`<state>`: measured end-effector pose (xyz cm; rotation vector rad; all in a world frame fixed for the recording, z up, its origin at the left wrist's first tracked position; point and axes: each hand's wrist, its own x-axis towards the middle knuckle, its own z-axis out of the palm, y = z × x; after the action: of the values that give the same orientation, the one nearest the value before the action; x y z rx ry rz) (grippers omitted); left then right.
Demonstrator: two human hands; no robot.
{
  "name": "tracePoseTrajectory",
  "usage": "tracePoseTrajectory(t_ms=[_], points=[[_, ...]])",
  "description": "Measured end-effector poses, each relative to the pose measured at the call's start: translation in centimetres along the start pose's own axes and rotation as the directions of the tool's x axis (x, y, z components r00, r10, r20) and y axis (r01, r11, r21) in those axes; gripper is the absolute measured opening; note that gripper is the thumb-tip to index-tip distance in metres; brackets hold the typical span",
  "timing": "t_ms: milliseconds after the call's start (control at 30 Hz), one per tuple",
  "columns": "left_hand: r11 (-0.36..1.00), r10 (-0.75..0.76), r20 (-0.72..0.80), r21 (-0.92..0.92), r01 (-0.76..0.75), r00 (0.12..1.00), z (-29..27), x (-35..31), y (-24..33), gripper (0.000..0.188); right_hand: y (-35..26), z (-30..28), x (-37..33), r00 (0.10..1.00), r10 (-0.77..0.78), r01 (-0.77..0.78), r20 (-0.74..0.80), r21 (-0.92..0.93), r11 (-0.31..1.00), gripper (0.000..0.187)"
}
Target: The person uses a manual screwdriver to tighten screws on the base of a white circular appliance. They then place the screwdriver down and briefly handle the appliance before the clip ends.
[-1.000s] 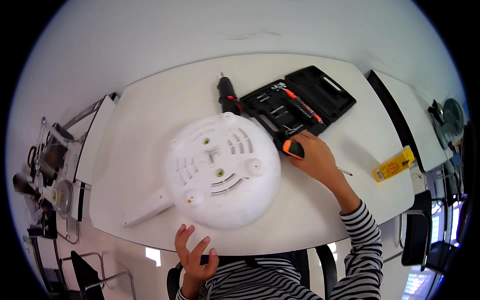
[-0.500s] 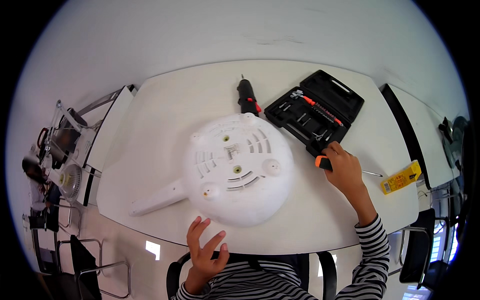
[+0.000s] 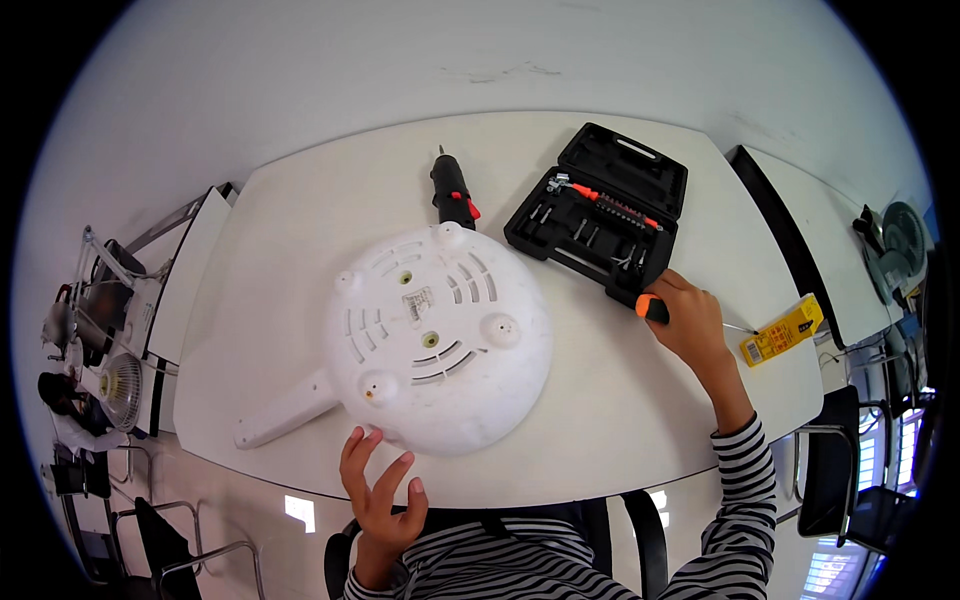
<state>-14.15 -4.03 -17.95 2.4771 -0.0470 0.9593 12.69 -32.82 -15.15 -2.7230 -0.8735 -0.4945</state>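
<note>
A large round white plastic appliance [image 3: 436,335] lies upside down on the white table [image 3: 610,400], its long handle [image 3: 282,412] pointing to the lower left. My left hand [image 3: 380,490] is open with fingers spread, its fingertips at the appliance's near rim. My right hand [image 3: 688,322] is closed around a screwdriver [image 3: 652,308] with an orange and black handle, its thin shaft sticking out to the right. It rests just below the open black tool case [image 3: 600,215].
A black and red electric screwdriver [image 3: 452,192] lies behind the appliance. A yellow box [image 3: 782,332] sits at the table's right edge. Another table [image 3: 820,250] stands to the right, chairs and small fans around the sides.
My left hand has come up from my lap to the appliance's near rim. My right hand keeps hold of the screwdriver beside the case. The view has shifted a little.
</note>
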Motion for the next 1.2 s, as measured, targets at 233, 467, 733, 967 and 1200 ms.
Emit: tracePoseTrajectory(t_ms=[233,467,733,967,1200], points=[[0.998,-0.062,-0.026,0.009,0.062,0.998,-0.5,-0.7,-0.5,0.028,0.2,-0.4,0.1,0.992,0.126,-0.125,0.027,-0.033,0.992,0.014],[0.998,-0.062,0.005,-0.013,0.062,0.998,-0.7,-1.2,-1.1,0.030,-0.1,-0.7,-0.3,0.988,0.154,-0.155,0.018,0.053,0.987,0.023],[0.997,-0.069,0.001,-0.046,0.069,0.998,-0.6,-1.3,-1.0,0.029,-4.7,0.4,2.5,1.000,-0.006,0.005,-0.020,-0.055,0.999,0.034],[0.994,-0.104,-0.041,-0.035,0.103,0.994,-1.4,-2.1,-1.0,0.029,-6.1,3.6,7.0,0.992,-0.058,0.091,0.108,-0.326,0.941,0.010],[0.987,-0.158,-0.072,-0.013,0.158,0.985,-2.6,-3.5,-2.1,0.029,-1.8,3.8,8.0,0.992,-0.020,0.086,0.124,-0.551,0.830,0.006]])
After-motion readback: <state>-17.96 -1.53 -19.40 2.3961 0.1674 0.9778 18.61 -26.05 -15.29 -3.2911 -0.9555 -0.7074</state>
